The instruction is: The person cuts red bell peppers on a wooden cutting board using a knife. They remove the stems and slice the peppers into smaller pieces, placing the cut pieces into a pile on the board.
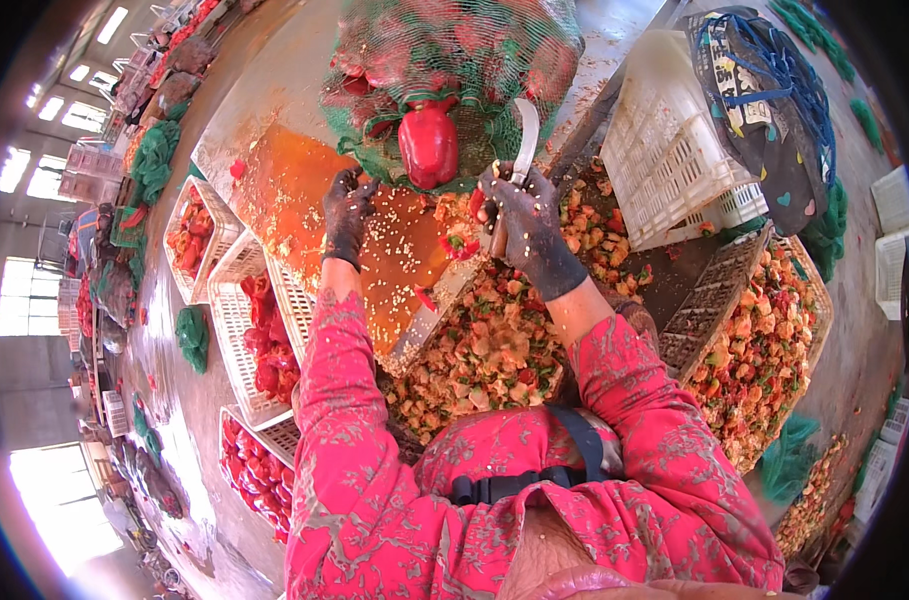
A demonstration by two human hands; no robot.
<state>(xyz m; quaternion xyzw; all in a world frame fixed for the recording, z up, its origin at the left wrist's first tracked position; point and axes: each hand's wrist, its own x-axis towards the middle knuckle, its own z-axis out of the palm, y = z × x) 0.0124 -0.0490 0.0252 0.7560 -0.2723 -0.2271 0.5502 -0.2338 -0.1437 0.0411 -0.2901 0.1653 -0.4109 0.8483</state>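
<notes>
My left hand (347, 214), in a dark stained glove, hovers over the wet, seed-strewn table top (304, 176) with its fingers apart and nothing in them. My right hand (520, 217), gloved too, grips a knife with a curved blade (528, 139) pointing up and a wooden handle. A small red pepper piece lies at my right fingers. Between and beyond my hands, a whole red bell pepper (429, 146) rests at the mouth of a green mesh sack (454, 52) full of red peppers. A cut pepper top (459, 246) with green on it lies left of the knife handle.
Pepper cores and trimmings (484, 345) are heaped just before my body. White plastic crates of red peppers (270, 345) stand at the left. A crate of trimmings (754, 337) stands at the right, below a tilted white crate (672, 150) and a dark bag (769, 112) with blue cords.
</notes>
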